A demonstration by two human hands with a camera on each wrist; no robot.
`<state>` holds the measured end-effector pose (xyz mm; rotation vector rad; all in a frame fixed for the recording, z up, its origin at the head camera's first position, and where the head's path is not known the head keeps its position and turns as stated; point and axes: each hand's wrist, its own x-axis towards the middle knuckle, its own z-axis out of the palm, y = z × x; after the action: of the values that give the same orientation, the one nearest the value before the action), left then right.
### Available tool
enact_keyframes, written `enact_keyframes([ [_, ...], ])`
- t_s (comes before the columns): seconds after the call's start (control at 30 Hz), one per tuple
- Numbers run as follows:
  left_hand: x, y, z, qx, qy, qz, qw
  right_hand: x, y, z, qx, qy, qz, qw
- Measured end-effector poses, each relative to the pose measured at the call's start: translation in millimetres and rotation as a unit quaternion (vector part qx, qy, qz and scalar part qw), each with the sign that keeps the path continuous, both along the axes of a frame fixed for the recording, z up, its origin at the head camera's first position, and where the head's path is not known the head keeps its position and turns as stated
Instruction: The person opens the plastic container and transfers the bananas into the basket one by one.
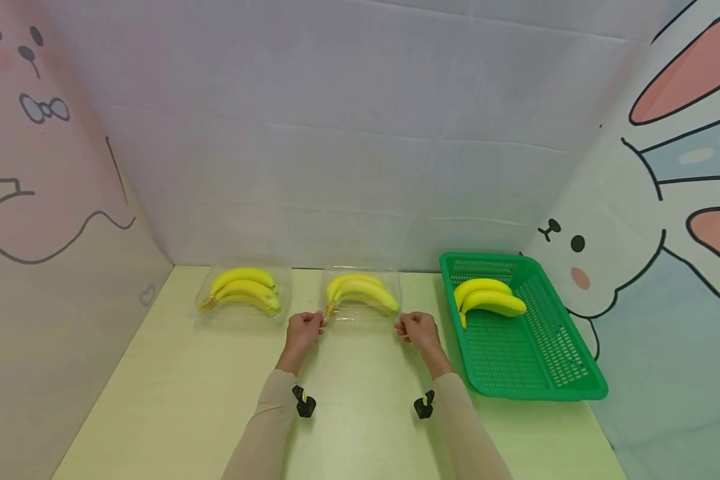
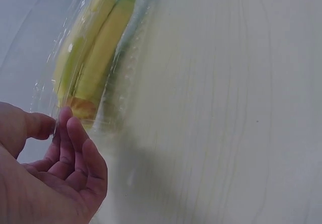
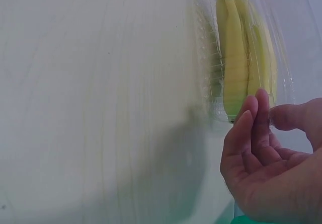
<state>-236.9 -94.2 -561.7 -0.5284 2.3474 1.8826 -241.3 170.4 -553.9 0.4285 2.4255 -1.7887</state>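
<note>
A bunch of yellow bananas [image 1: 362, 292] lies inside a clear plastic container [image 1: 363, 317] at the middle of the table. My left hand [image 1: 305, 329] pinches the container's near left corner between thumb and fingers [image 2: 66, 128]. My right hand [image 1: 417, 327] pinches the near right corner in the same way, thumb against fingers [image 3: 251, 114]. The wrist views show the bananas [image 2: 95, 58] [image 3: 236, 68] through the wrinkled clear plastic [image 2: 121, 103] [image 3: 214, 78]. The container rests on the tabletop.
A second clear container with a banana bunch [image 1: 243, 291] lies to the left. A green plastic basket [image 1: 540, 360] at the right holds another bunch [image 1: 489, 299]. Printed panels wall in the pale yellow table [image 1: 360, 413] on three sides.
</note>
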Motion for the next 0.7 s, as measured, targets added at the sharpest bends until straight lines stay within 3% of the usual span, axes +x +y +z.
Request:
enact_keyframes([
  [0.7,10.4,-0.1,-5.8,0.024,0.004,0.007,0.9997,14.0,2.5,3.0,-0.008,-0.001,0.006,1.0],
])
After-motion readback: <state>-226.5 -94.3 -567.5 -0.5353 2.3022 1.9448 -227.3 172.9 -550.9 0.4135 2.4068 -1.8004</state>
